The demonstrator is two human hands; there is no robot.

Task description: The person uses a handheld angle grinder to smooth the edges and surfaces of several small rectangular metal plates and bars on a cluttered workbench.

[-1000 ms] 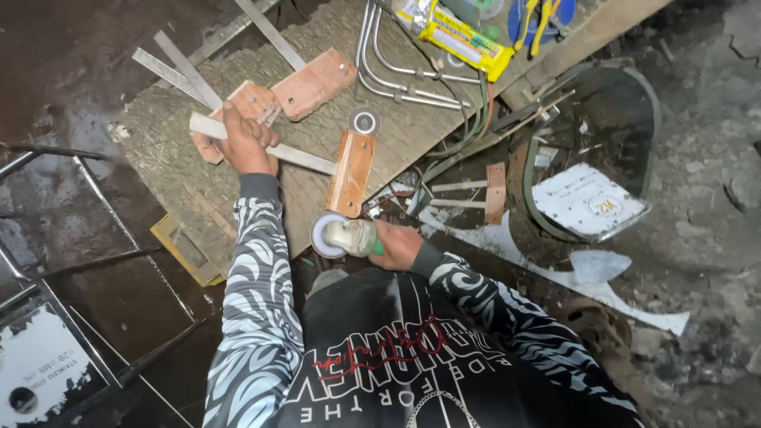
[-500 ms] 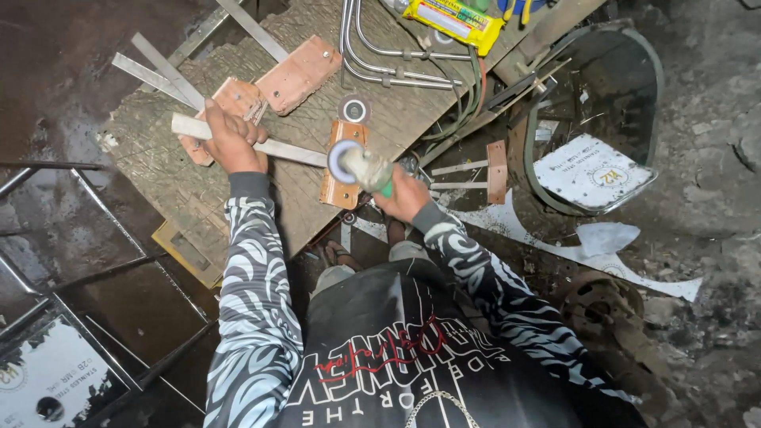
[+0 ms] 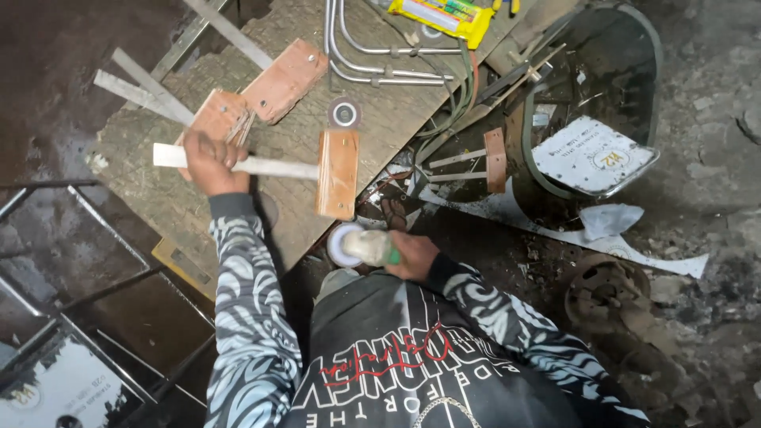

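A pale metal strip [image 3: 261, 166] was held down flat on the rough wooden board [image 3: 158, 198] by the left hand [image 3: 208, 161], whose fingers were closed over the strip near its left end. The strip's right end met a short upright wooden block [image 3: 338, 173] lying on the board, and whether it passed under the block could not be told. Just behind the left hand a reddish wooden block [image 3: 218, 113] was seen, with a second one [image 3: 285, 78] beside it, farther up the board. A small handheld grinder [image 3: 369, 246] with a white round disc at its left end was gripped by the right hand [image 3: 409, 255], which was clenched around the tool's body just off the near edge of the board, below the upright block and apart from the strip. A small round disc [image 3: 345, 112] lay on the board above the upright block. Bent metal tubes [image 3: 372, 59] and a yellow cartridge [image 3: 440, 16] were seen at the far side of the board.
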